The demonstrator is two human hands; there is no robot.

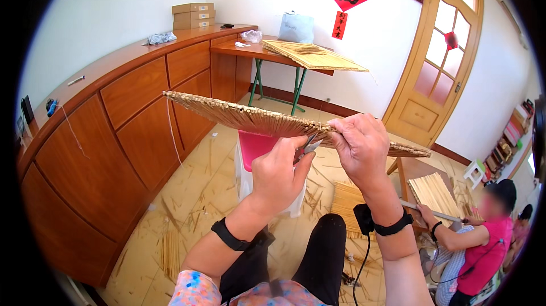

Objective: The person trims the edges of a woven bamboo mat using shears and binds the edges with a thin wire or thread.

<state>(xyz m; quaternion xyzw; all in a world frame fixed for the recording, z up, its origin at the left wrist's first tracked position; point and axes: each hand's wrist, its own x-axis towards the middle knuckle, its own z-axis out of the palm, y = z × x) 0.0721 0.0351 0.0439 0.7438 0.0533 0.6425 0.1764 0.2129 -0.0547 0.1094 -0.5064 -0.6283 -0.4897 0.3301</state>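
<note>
Held up edge-on over the straw-littered floor, the woven bamboo mat runs from left to right at chest height. Left hand is closed round small thread snips, their blades at the mat's lower edge. Right hand pinches that edge just beside them. Best, I judge, to keep the pinch close and cut flush.

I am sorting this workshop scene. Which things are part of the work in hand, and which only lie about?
In use:
- bamboo mat, gripped by right hand
- snips in left hand

Lying about:
- cardboard boxes on the cabinet
- plastic bag on the desk
- pink stool
- bamboo scraps on the floor
</note>
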